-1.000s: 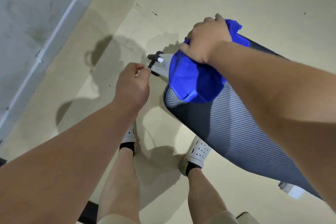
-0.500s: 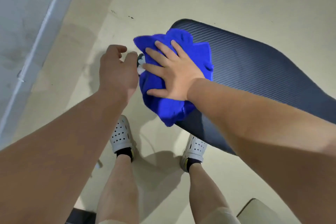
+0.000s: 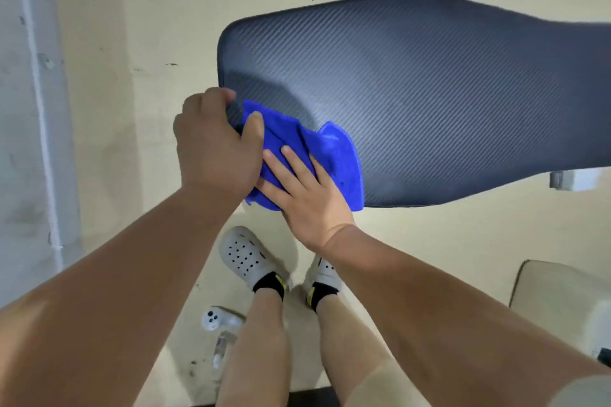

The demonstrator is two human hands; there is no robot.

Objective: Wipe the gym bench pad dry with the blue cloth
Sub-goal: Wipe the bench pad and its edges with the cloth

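The dark ribbed gym bench pad stretches from the middle of the view to the right edge. A crumpled blue cloth lies on its near left corner. My right hand presses flat on the cloth with fingers spread. My left hand curls around the pad's left corner, its thumb resting on the cloth's edge. Part of the cloth is hidden under both hands.
My feet in white perforated clogs stand on the beige floor just below the pad. A white controller-like object lies on the floor by my left leg. A grey wall with a pipe runs along the left. A pale box sits lower right.
The view has shifted, so more of the pad shows. My right hand slid the cloth toward the pad's near corner, and my left hand moved in to grip that corner.
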